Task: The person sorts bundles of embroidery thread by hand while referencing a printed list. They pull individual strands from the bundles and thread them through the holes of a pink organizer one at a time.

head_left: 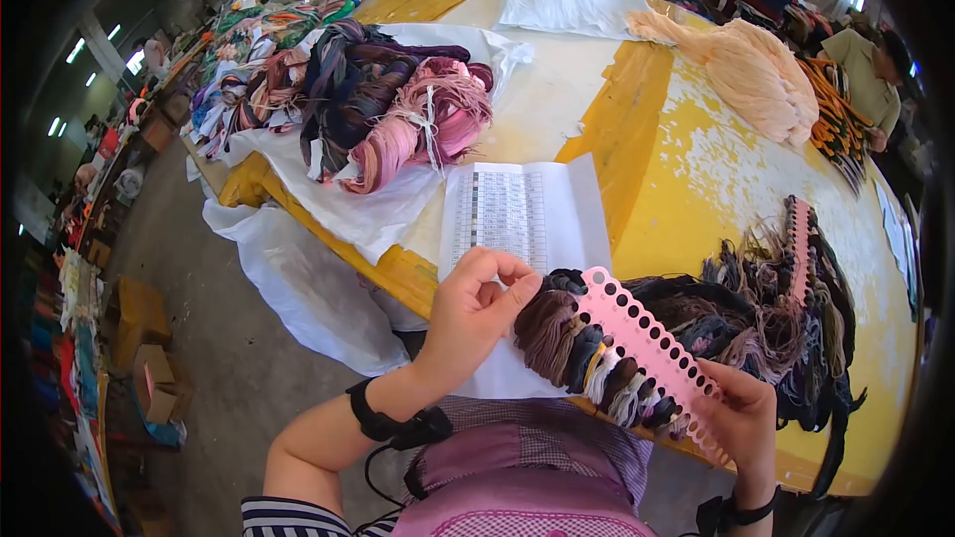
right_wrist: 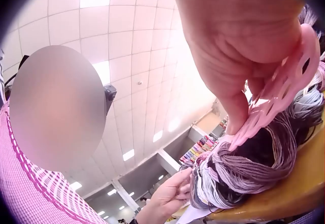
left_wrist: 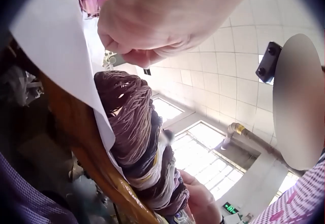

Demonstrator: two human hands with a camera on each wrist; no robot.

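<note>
A pink strip with rows of holes [head_left: 652,338] slants over the table's near edge, skeins of brown, black, grey and white thread [head_left: 547,331] hanging along its lower left side. My right hand [head_left: 741,413] grips the strip's lower right end; the right wrist view shows thumb and fingers round the pink edge [right_wrist: 284,94]. My left hand [head_left: 476,313] is at the upper left end, thumb and index finger brought together beside a dark skein. In the left wrist view that hand [left_wrist: 162,18] is above the brown skeins [left_wrist: 129,117]; whether it pinches a strand cannot be seen.
A printed chart [head_left: 507,214] lies behind the strip. A second pink strip [head_left: 799,249] with dark threads lies right. Colourful skeins [head_left: 373,109] are heaped back left, peach yarn [head_left: 751,70] back right. A person [head_left: 865,70] is at the far right.
</note>
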